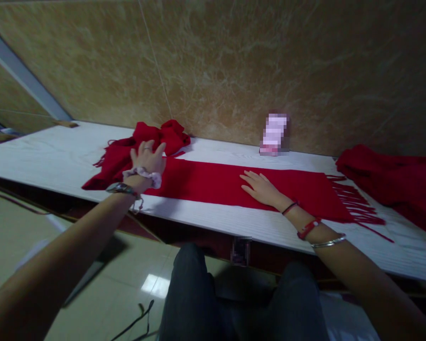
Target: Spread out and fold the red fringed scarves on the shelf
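Note:
A red scarf (206, 182) lies stretched flat along the table, its fringed end pointing right. My right hand (261, 188) rests palm down on it, fingers extended and holding nothing. Over the scarf's left part is my left hand (149, 158), fingers spread, beside a crumpled red fabric heap (173, 135) with fringe at its left. Whether the left palm touches the cloth I cannot tell, nor whether the heap and the flat scarf are one piece.
More bunched red fabric (383, 177) lies at the right end of the white table (57, 147). A blurred-out pink and white object (274, 135) stands against the tan marbled wall (234, 61). My knees are under the table's front edge.

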Tool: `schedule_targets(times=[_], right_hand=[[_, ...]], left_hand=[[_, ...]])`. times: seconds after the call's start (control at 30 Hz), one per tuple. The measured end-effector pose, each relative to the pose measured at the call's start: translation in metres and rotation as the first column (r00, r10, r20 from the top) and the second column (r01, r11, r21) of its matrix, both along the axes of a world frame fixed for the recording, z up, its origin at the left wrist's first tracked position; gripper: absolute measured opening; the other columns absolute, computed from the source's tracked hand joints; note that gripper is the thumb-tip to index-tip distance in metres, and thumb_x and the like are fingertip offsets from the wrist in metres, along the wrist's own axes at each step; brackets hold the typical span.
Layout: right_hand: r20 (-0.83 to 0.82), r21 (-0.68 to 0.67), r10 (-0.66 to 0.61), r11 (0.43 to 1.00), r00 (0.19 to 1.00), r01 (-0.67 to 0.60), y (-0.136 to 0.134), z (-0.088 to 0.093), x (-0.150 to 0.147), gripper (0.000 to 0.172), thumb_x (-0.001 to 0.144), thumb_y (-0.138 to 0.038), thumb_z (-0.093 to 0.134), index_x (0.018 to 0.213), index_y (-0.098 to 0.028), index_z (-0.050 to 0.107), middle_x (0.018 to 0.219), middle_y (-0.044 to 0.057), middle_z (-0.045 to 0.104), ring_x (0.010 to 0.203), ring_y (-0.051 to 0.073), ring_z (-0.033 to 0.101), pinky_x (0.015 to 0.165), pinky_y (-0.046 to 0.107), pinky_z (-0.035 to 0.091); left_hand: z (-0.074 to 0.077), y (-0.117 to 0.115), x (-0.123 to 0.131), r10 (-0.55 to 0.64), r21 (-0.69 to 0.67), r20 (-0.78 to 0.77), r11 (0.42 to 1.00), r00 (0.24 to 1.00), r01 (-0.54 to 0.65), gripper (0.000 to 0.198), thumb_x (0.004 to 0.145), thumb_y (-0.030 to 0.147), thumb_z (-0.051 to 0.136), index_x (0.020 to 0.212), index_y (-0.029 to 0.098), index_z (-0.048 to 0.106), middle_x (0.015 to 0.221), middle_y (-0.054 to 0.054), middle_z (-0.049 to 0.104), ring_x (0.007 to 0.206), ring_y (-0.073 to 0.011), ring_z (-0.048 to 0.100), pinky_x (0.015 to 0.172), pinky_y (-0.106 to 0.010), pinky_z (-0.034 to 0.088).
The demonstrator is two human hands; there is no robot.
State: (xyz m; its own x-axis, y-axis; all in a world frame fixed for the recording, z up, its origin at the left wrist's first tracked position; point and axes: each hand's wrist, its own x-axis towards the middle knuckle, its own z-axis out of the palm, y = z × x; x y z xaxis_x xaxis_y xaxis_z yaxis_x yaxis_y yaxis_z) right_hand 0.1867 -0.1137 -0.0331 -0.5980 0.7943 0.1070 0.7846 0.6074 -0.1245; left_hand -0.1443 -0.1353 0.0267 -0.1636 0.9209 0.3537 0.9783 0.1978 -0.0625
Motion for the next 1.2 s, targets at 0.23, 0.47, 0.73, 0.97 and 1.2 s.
schedule_targets(times=[0.23, 0.47, 0.73, 0.97, 1.2], right_hand=[[0.055, 0.008, -0.048, 0.999, 0.997, 0.048, -0.003, 0.003, 0.002, 0.052, 0.090, -0.042, 0.025, 0.136, -0.021, 0.032, 0.144, 0.008, 0.027, 0.132, 0.024, 0.023, 0.104, 0.051, 0.020], [0.066, -0.004, -0.040, 0.999, 0.997, 0.040, -0.002, 0.003, 0.005, 0.052, 0.090, -0.043, 0.025, 0.137, -0.021, 0.031, 0.145, 0.007, 0.025, 0.132, 0.025, 0.021, 0.104, 0.051, 0.019], [-0.026, 0.027, -0.045, 0.999, 0.999, 0.046, 0.003, 0.014, -0.011, 0.059, 0.089, -0.047, 0.028, 0.137, -0.013, 0.030, 0.145, 0.013, 0.025, 0.133, 0.027, 0.018, 0.105, 0.051, 0.017], [0.071, -0.059, -0.069, 0.996, 0.995, 0.073, 0.009, 0.009, -0.012, 0.057, 0.090, -0.045, 0.023, 0.138, -0.016, 0.028, 0.146, 0.010, 0.021, 0.133, 0.026, 0.017, 0.105, 0.052, 0.016], [0.138, -0.043, -0.248, 0.966, 0.959, 0.256, 0.019, 0.003, 0.059, 0.057, 0.090, -0.042, 0.022, 0.138, -0.013, 0.027, 0.145, 0.015, 0.022, 0.132, 0.028, 0.019, 0.104, 0.052, 0.020]], left_hand=[[-0.050, 0.015, 0.091, -0.430, -0.354, 0.112, 0.825, 0.896, 0.440, 0.048, 0.091, 0.043, 0.029, 0.136, 0.028, 0.030, 0.146, -0.003, 0.019, 0.133, -0.0258, 0.015, 0.104, -0.048, 0.021], [-0.051, 0.016, 0.059, -0.483, -0.424, 0.083, 0.775, 0.872, 0.469, 0.049, 0.091, 0.039, 0.023, 0.139, 0.028, 0.022, 0.146, 0.000, 0.018, 0.134, -0.0207, 0.013, 0.105, -0.044, 0.018], [-0.035, 0.033, 0.102, -0.437, -0.329, 0.040, 0.843, 0.899, 0.425, 0.045, 0.092, 0.037, 0.026, 0.134, 0.024, 0.036, 0.142, -0.006, 0.029, 0.130, -0.0219, 0.026, 0.103, -0.047, 0.023], [-0.054, 0.048, 0.127, -0.458, -0.367, 0.080, 0.812, 0.886, 0.453, 0.048, 0.093, 0.038, 0.022, 0.139, 0.025, 0.026, 0.145, -0.002, 0.021, 0.133, -0.0236, 0.017, 0.104, -0.046, 0.020], [-0.061, 0.053, 0.120, -0.474, -0.357, 0.092, 0.805, 0.876, 0.473, 0.049, 0.092, 0.040, 0.020, 0.139, 0.027, 0.024, 0.146, -0.001, 0.019, 0.133, -0.0235, 0.016, 0.105, -0.047, 0.019]])
